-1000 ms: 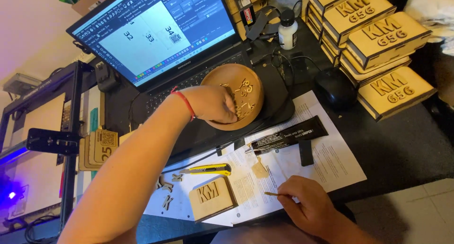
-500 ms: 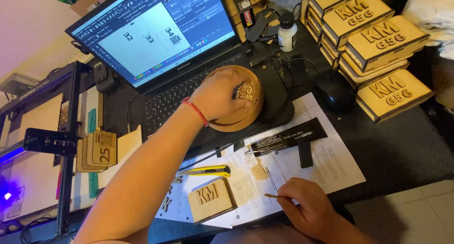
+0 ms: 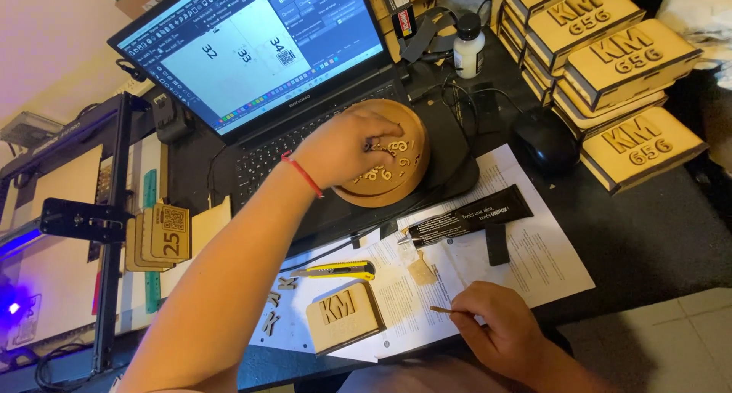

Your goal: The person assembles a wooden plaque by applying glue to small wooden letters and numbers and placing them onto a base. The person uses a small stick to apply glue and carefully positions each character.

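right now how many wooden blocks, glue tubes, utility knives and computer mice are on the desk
finished wooden blocks in the stack: cannot count exactly, some are hidden
unfinished wooden block: 1
black glue tube: 1
yellow utility knife: 1
black mouse: 1
total outside the stack: 4

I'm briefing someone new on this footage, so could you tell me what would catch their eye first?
Probably the left hand, reaching into a round wooden dish of small cut-out wooden digits that rests on the open laptop at centre. Next, the stack of lettered wooden blocks at upper right. Near the bottom edge, the right hand pinches a thin stick over printed paper sheets, beside a single wooden block.
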